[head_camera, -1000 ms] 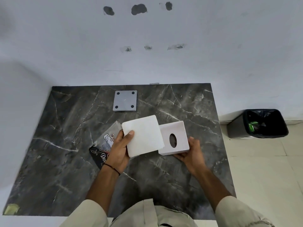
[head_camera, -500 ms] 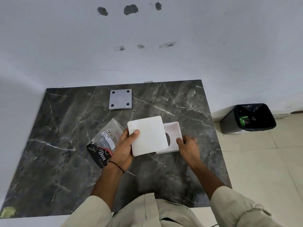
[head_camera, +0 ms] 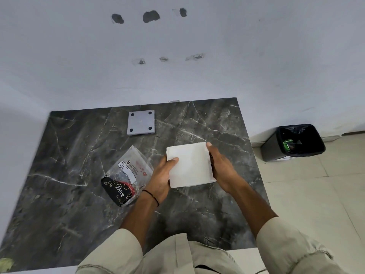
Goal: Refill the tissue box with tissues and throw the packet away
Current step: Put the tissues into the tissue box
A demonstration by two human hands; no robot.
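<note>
The person wears a light khaki-beige shirt. Both sleeves are pushed up in bunched, creased folds, leaving the forearms bare. The left sleeve (head_camera: 110, 252) ends in a thick rolled edge; the right sleeve (head_camera: 292, 252) shows a stitched seam and a frayed-looking cuff hem. A folded placket or collar flap (head_camera: 181, 252) of the same cloth runs down the shirt front, with a dark slit beside it. A thin black thread band (head_camera: 153, 197) circles the wrist of the left hand (head_camera: 161, 180). The right hand (head_camera: 222, 169) is bare, without rings or bands.

Matt paper tissues (head_camera: 189, 165), glossy marble table (head_camera: 79, 155)
</note>
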